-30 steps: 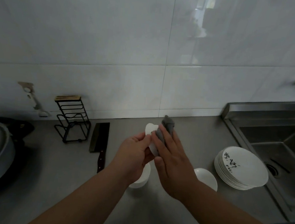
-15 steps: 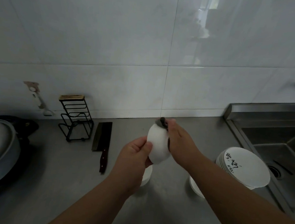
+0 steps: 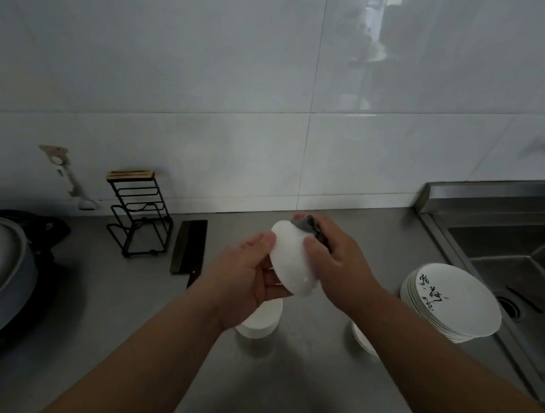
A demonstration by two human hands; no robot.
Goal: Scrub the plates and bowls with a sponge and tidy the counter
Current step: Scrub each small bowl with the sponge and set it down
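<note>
The job looks to be in its middle: one small white bowl [image 3: 292, 266] is in hand over the table [image 3: 156, 344], while a stack of plates [image 3: 452, 305] sits by the sink [image 3: 520, 274], a short stack of bowls [image 3: 260, 319] stands under the left wrist and another bowl [image 3: 360, 338] shows beneath the right forearm. Which of these are already scrubbed I cannot tell; tidying appears not yet done, with a cleaver [image 3: 190, 245] lying loose. The left hand [image 3: 246, 279] holds the bowl tilted on edge, thumb on its rim and fingers [image 3: 273, 286] curled beneath. The right hand [image 3: 338, 263] pinches the dark sponge [image 3: 309, 225] against the far rim, its thumb pressed on the bowl's outer wall
</note>
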